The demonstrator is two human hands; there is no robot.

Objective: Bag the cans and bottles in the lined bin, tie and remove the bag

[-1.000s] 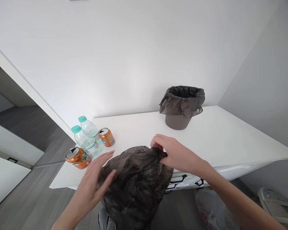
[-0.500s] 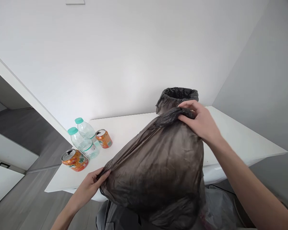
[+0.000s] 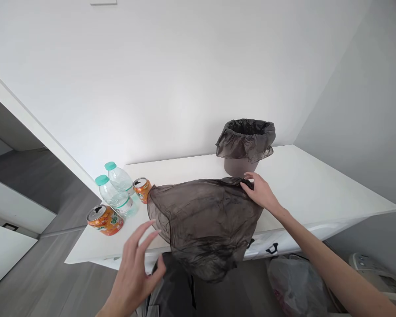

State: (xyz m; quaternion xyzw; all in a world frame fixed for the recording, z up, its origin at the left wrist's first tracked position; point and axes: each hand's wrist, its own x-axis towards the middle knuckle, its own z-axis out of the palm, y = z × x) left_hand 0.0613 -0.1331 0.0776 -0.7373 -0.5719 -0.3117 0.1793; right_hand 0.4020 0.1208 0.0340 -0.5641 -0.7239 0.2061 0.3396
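A thin, dark see-through trash bag (image 3: 211, 215) hangs spread over the front edge of the white table, its lower part bunched up. My right hand (image 3: 260, 191) pinches the bag's upper right edge. Fingers apart, my left hand (image 3: 137, 259) is beside the bag's left edge, its fingertips close to the plastic; whether they touch it I cannot tell. Behind the bag stands a trash bin (image 3: 240, 167) lined with another dark bag (image 3: 247, 147) folded over its rim.
To the left on the white table (image 3: 317, 189) stand two clear bottles (image 3: 117, 200) with teal caps and two orange cans, one in front (image 3: 105, 220) and one behind (image 3: 141, 189). A plastic bag (image 3: 293, 281) lies below the table, near a grey appliance (image 3: 376, 270).
My left hand has let go of the bag's left corner and opened. My right hand has moved down, still gripping the bag. The bag has dropped lower, uncovering more of the bin.
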